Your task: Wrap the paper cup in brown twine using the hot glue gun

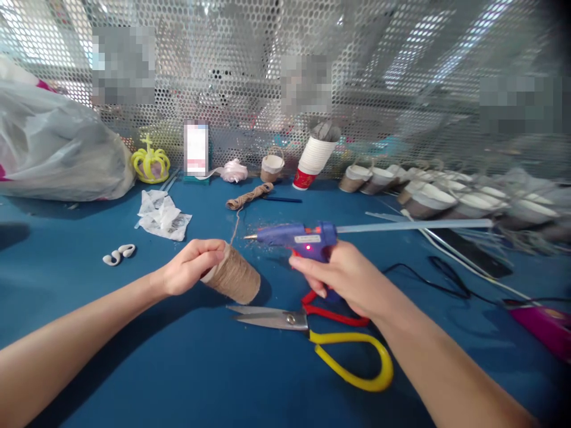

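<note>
My left hand [194, 266] is closed on the rim of a twine-wrapped cup [236, 278], which lies tilted on its side above the blue table. A strand of twine runs from the cup up to a twisted bundle of twine [250, 196]. In my right hand [341, 270] is a blue glue gun [289, 235], its red light on and its nozzle pointing left, a little above the cup. A long clear glue stick [414, 226] sticks out of the gun's back. Below the gun lie large scissors [289, 320] with one red and one yellow handle.
A plastic bag [62, 142] fills the left back. Along the perforated metal screen stand a yellow crown [150, 161], a phone [196, 148], stacked paper cups [317, 156] and several small baskets [430, 199]. A black cable [441, 288] trails at right. Crumpled plastic [164, 215] lies left.
</note>
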Demonstrator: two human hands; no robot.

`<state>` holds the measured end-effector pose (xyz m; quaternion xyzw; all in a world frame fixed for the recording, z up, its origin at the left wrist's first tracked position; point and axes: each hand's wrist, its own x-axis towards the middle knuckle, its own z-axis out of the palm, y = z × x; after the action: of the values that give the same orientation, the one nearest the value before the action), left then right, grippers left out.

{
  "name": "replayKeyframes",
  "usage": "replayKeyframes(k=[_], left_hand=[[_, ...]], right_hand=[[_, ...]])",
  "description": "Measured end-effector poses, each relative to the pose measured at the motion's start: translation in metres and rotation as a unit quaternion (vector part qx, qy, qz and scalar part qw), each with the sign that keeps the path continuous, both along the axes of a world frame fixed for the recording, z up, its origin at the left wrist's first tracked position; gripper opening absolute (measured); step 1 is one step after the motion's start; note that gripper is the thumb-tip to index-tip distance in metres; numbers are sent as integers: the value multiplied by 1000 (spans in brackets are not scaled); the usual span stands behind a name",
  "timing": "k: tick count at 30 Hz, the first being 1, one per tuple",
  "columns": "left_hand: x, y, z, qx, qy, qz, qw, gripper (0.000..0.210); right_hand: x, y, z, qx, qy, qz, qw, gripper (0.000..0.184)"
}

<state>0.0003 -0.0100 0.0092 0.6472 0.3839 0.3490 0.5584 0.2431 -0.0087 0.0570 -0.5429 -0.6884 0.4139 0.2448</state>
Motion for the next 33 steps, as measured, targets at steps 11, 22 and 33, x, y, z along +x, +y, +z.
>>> replayKeyframes(k=[11, 22, 33], left_hand=[[2, 0, 2, 3, -9, 5, 1000, 26], [3, 1, 3, -1, -10, -1, 1000, 25], [-1, 1, 2, 30, -3, -9, 1000, 28]], right_hand=[[15, 61, -36, -44, -74, -115, 990, 32], [-23, 57, -15, 67, -143, -82, 984, 31], [-80, 39, -21, -69, 222, 22, 972, 15]])
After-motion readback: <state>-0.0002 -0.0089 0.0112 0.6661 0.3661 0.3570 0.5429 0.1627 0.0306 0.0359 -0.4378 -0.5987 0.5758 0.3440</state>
